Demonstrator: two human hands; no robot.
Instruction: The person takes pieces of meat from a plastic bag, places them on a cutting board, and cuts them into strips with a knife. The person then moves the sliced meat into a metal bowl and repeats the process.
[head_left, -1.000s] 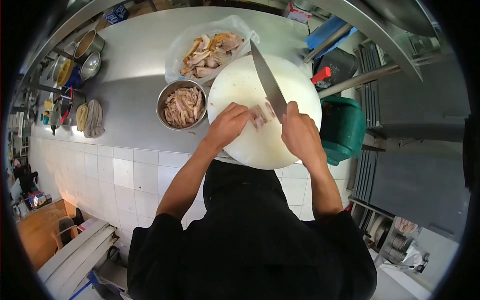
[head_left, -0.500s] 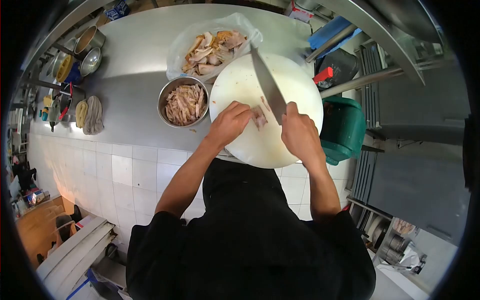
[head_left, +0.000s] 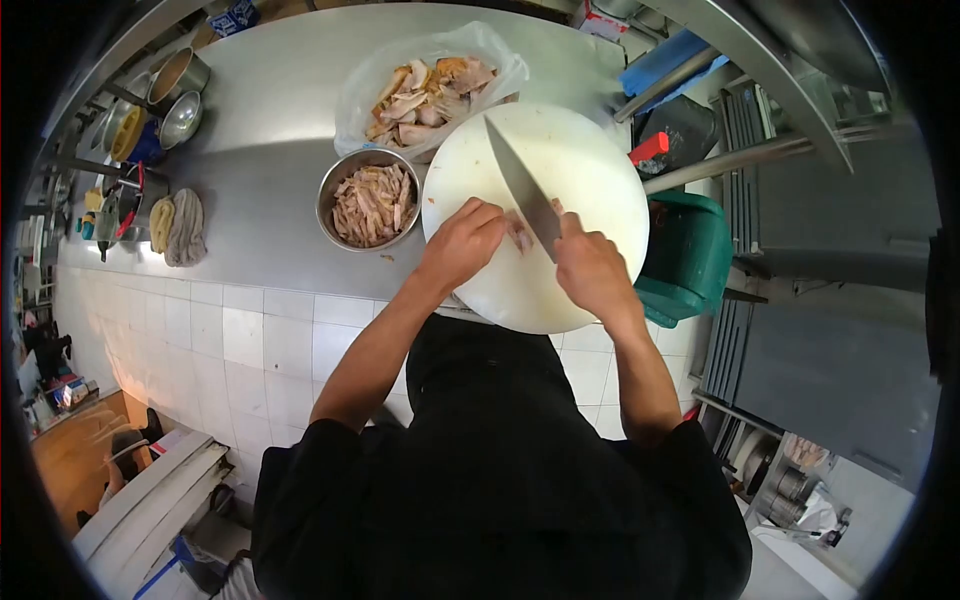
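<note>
My right hand (head_left: 592, 262) is wrapped round the handle of a large kitchen knife (head_left: 523, 185). Its blade slants up and left across a round white cutting board (head_left: 590, 150). My left hand (head_left: 466, 243) has its fingers curled together and pressed on a small piece of meat (head_left: 519, 233), just left of the blade; the fingers partly hide the meat. Beside the board on the left stands a metal bowl (head_left: 324, 213) of cut meat strips (head_left: 372, 205). Behind it lies a clear plastic bag (head_left: 352, 105) with larger meat pieces (head_left: 425, 98).
A green plastic bin (head_left: 690, 255) stands right of the board, below a red handle (head_left: 650, 148). Grey and yellow cloths (head_left: 184, 228) lie on the steel counter (head_left: 255, 130) at left, near metal pots (head_left: 178, 80). A metal rail (head_left: 725, 163) runs along the right.
My right hand and the knife have shifted left, bringing the blade closer to my left fingers and over part of the meat. My left hand stays in nearly the same place.
</note>
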